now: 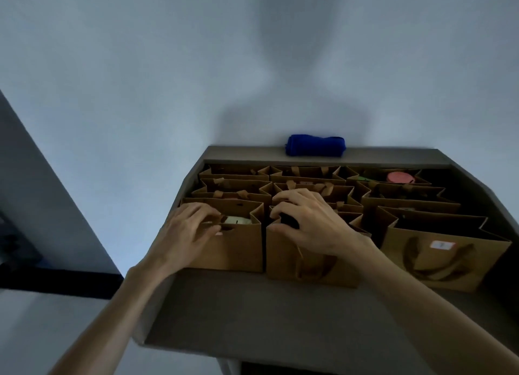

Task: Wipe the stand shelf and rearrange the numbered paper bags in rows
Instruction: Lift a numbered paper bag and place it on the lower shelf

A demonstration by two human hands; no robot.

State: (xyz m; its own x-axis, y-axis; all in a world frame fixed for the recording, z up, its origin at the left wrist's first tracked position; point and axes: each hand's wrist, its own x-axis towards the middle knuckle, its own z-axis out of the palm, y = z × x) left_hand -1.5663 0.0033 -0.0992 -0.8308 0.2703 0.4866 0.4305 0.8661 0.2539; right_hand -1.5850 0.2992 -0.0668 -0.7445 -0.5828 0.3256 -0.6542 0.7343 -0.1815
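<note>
You are working the front row of the paper bags, which are standing packed in rows on the stand shelf, and both of your hands are on them: your left hand is curling its fingers over the top edge of the front left bag, pinching the rim near the handle hole, while your right hand is gripping the top edge of the front middle bag, thumb on the front and fingers hooked inside. The likeliest trouble, as I judge it, is that you are crushing or tearing these thin rims by pulling on them, or tipping a bag so the light round item inside the left one spills. The front middle bag is touching its left neighbour, so dragging one is likely to be shoving the other out of line. The front right bag, with its label facing you, is sitting slightly apart and turned, nearest the shelf's right edge, and a sideways nudge could be sending it off. You are having bare shelf only in front of the bags; behind them the rows are running tight to the back ledge, where the blue cloth is lying rolled against the wall, and the left corner is dropping away to the floor.
</note>
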